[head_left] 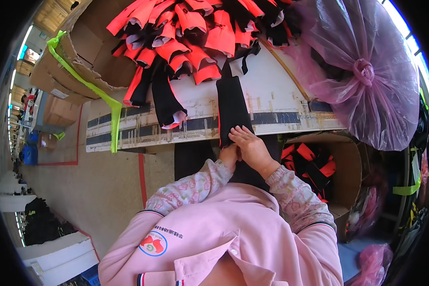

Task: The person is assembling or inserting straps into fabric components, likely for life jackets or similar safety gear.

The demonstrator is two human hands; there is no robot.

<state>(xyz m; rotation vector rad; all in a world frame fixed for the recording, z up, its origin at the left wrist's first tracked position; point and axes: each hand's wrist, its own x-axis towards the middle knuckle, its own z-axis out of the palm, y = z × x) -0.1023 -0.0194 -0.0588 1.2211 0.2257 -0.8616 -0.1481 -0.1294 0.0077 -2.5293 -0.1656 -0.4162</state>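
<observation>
A long black fabric piece [234, 100] with an orange edge lies over the near edge of the table, its narrow end pointing away from me. At its near end is my left hand [229, 155], closed around the fabric; most of its fingers are hidden under the piece and behind the other hand. My right hand [253, 148] rests on top of the near end, fingers stretched out flat across the black cloth and its thumb out of sight. Beyond lies a heap of similar orange-and-black fabric pieces [190, 52], several with open ends facing me.
The white table [267, 95] has worn, stained edges. An open cardboard box [93, 47] with a neon-yellow strip [81, 78] stands left. A tied pink plastic bag [367, 71] sits on the right. Below it, a carton [345, 167] contains more orange-and-black pieces [314, 164].
</observation>
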